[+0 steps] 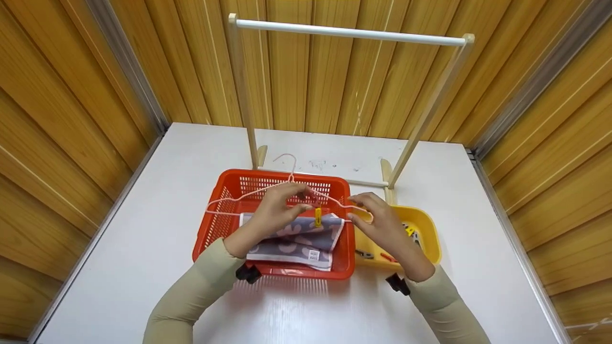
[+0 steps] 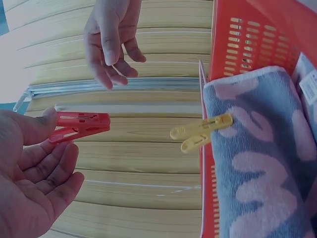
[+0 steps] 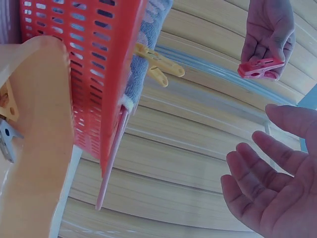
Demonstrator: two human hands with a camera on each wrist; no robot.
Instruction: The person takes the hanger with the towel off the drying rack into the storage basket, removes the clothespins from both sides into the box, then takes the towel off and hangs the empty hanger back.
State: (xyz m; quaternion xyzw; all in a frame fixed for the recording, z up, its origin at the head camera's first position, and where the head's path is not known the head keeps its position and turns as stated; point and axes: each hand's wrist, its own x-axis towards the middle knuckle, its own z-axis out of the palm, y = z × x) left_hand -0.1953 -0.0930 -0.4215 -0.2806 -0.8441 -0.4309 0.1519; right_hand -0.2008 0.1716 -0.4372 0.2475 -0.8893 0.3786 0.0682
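Observation:
My left hand [image 1: 279,208] pinches a red clothespin [image 2: 81,124] between thumb and fingers, above the towel. My right hand [image 1: 385,227] has its fingers spread near the right end of the pink hanger [image 1: 222,212]; the right wrist view shows nothing in its grasp. A grey-and-pink towel [image 1: 291,251] is folded over the hanger's lower bar and hangs down into the red basket [image 1: 346,239]. A yellow clothespin [image 2: 203,131] is clipped on the towel's folded top edge. The hanger's hook points toward the back.
Right of the basket stands a yellow bin [image 1: 432,234] holding several loose clothespins [image 1: 366,254]. Behind them rises a wooden rack [image 1: 423,122] with a white top rod [image 1: 349,32]. Wood-patterned walls [image 1: 62,95] surround the white table [image 1: 143,191].

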